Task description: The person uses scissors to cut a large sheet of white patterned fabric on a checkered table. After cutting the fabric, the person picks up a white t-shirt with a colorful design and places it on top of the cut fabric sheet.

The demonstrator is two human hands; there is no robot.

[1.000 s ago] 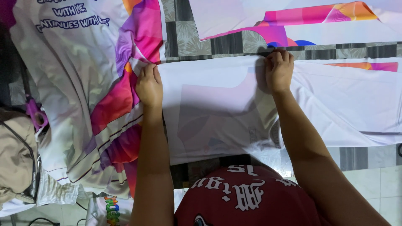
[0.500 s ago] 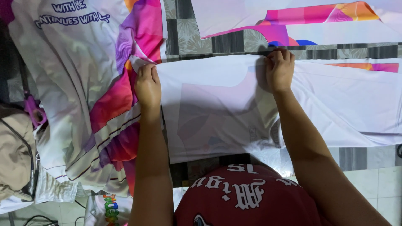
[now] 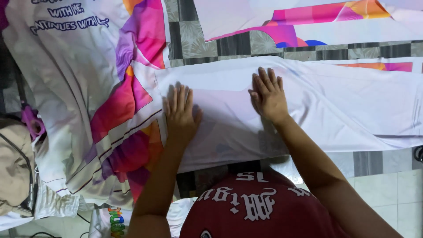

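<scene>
A grey patterned tiled floor (image 3: 233, 44) carries the white fabric (image 3: 343, 110) under both hands, and printed jerseys (image 3: 88, 88) left of the left hand (image 3: 180, 114).

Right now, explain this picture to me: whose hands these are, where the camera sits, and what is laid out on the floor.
There is no machine here. A camera worn on a person's head looks straight down, so the dark red cap at the bottom is the wearer's own. The left hand and right hand lie flat, fingers spread, on a white fabric panel stretched across a tiled floor. Neither hand grips anything; both press on the cloth. To the left lies a printed fabric piece in white, pink, purple and orange, and another coloured piece lies at the top.
</scene>
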